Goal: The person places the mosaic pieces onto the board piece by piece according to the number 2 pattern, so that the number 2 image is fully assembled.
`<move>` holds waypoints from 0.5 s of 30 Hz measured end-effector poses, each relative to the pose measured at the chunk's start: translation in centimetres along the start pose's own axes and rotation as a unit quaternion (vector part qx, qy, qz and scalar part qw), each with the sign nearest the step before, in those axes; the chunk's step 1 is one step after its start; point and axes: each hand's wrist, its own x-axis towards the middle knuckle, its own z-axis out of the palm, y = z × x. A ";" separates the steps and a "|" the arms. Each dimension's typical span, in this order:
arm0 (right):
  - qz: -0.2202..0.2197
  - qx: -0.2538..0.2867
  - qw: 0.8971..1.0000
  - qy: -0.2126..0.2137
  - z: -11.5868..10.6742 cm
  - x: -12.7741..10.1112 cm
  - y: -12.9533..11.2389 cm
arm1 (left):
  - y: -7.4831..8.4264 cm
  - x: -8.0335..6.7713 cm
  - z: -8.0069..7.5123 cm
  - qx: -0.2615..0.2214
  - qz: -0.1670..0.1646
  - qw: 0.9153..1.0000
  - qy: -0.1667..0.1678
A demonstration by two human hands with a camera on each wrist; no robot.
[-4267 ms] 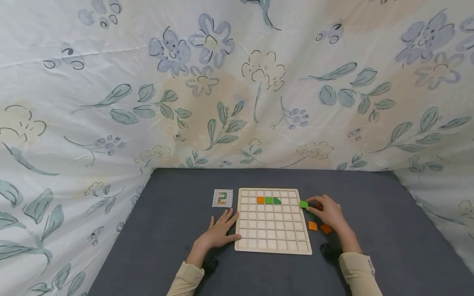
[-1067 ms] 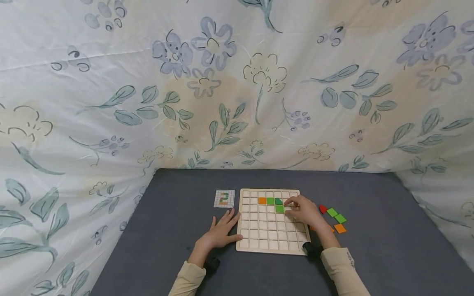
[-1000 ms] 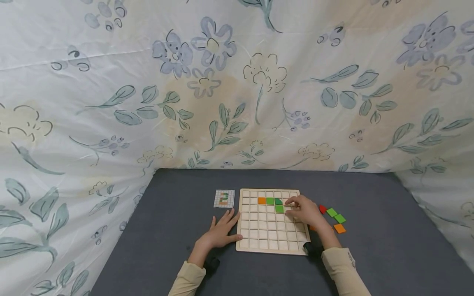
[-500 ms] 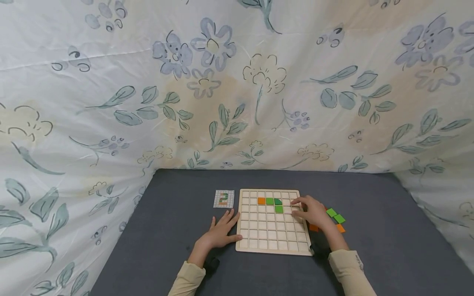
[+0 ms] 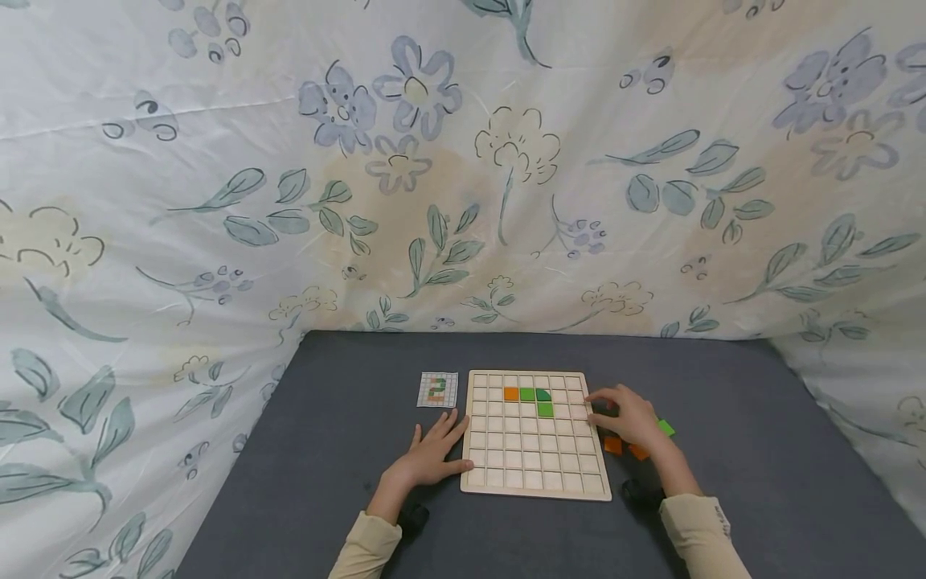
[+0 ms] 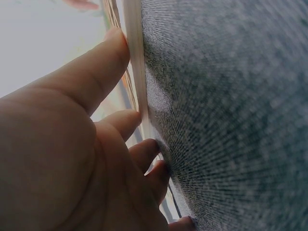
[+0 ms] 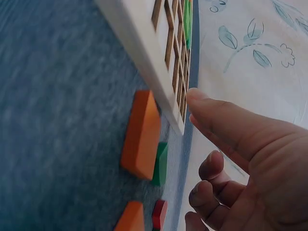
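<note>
Nearest me, the left hand (image 5: 428,457) lies flat, fingers spread, against the board (image 5: 535,476), steadying it as before. Further right, the right hand (image 5: 628,416) has come off the grid to the loose tiles (image 5: 613,444), fingers loosely curled, holding nothing. Beyond, the newly laid green tile (image 5: 546,409) sits under the row, so another piece comes next.

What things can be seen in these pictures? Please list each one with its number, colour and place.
Grid board: one, pale wood, middle of the table.
Placed tiles: four, one orange and three green, in the board's upper cells.
Loose tiles: at least four, orange, green and red, right of the board, partly hidden by the hand.
Pattern card: one, white with a coloured figure, left of the board.
Table: one, dark grey.
Floral cloth: white, behind.
Left hand: flat against the board's left edge.
Right hand: over the loose tiles.
</note>
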 end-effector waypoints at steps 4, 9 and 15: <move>0.006 -0.003 1.000 0.004 -0.4 -0.4 0.2 | -0.1 0.0 0.0 0.001 0.002 1.000 0.000; 0.015 0.004 1.000 0.006 -0.8 -0.9 0.5 | -0.1 0.0 0.0 0.001 0.004 1.000 0.001; 0.019 -0.002 1.000 0.010 -1.0 -1.4 1.5 | -0.1 0.0 0.0 -0.002 0.005 1.000 0.003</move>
